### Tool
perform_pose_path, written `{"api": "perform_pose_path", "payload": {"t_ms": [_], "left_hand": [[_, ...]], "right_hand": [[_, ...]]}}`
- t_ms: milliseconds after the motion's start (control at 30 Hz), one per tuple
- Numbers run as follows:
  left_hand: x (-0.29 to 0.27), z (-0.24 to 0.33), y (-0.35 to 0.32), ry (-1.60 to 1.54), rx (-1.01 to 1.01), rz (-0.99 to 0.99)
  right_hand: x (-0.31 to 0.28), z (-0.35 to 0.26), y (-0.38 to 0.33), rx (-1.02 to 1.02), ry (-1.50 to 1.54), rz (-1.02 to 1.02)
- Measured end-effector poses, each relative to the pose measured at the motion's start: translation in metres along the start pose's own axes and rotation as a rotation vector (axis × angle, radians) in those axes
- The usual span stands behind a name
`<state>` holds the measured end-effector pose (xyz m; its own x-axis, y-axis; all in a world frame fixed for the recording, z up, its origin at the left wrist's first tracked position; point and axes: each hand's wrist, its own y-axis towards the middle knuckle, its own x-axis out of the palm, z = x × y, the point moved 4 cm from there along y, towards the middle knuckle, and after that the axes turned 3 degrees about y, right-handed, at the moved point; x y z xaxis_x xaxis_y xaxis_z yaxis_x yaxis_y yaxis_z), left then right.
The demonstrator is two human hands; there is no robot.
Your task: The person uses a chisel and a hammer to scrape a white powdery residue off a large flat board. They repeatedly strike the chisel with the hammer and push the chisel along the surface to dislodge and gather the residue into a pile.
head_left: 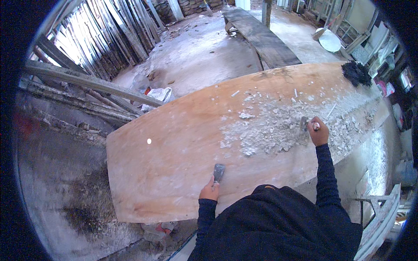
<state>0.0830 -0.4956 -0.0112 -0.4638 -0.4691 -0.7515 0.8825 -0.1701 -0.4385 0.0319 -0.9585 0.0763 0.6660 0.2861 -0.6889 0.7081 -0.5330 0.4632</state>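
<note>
- Plywood board (174,156), long axis running lower left to upper right, carries a heap of white plaster debris (278,126) on its right half.
- Right hand (318,132) grips a scraper (303,124) at the heap's right side, debris lying to its left.
- Left hand (210,191) clasps a second scraper (218,172) near the front edge, blade pointing away; bare board lies leftward.
</note>
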Motion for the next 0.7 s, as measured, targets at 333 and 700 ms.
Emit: {"api": "perform_pose_path", "payload": {"t_ms": [333, 700], "left_hand": [[0.005, 0.024, -0.002, -0.018, 0.132, -0.030], [0.008, 0.001, -0.010, -0.049, -0.002, -0.076]], "right_hand": [[0.073, -0.048, -0.072, 0.080, 0.438, -0.432], [-0.024, -0.008, -0.032, -0.014, 0.109, -0.041]]}}
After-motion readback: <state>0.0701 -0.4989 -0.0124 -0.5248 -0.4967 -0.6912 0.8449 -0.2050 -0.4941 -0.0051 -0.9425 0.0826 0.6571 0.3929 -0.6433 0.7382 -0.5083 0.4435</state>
